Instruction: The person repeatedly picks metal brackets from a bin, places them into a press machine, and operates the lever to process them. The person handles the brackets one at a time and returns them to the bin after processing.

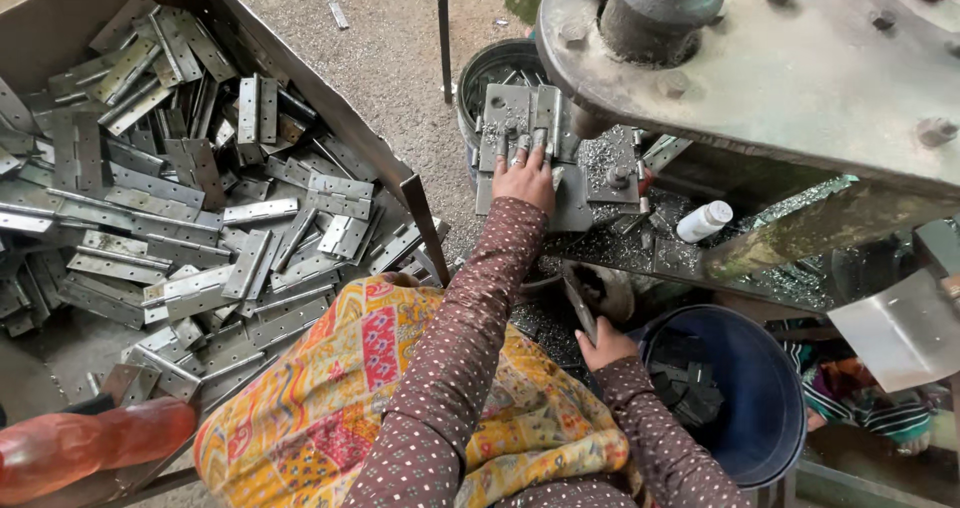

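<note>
My left hand (522, 176) reaches forward and lies on a grey metal hinge (530, 113) on the bed of a press machine, fingers spread over its lower edge and holding it down. Metal shavings (600, 158) lie around the hinge. Lower down, my right hand (604, 348) is curled around a flat metal piece (580, 303) next to the rim of a blue bucket (775, 438). Both arms wear brown dotted sleeves. What the metal piece is cannot be made out.
A large metal bin (330, 118) on the left holds several grey hinges (250, 258). The blue bucket holds dark hinges. A dark bucket (480, 78) stands behind the press, whose heavy round plate (800, 68) overhangs. There is a white bottle (705, 220), an orange object (90, 443) and patterned cloth (330, 408).
</note>
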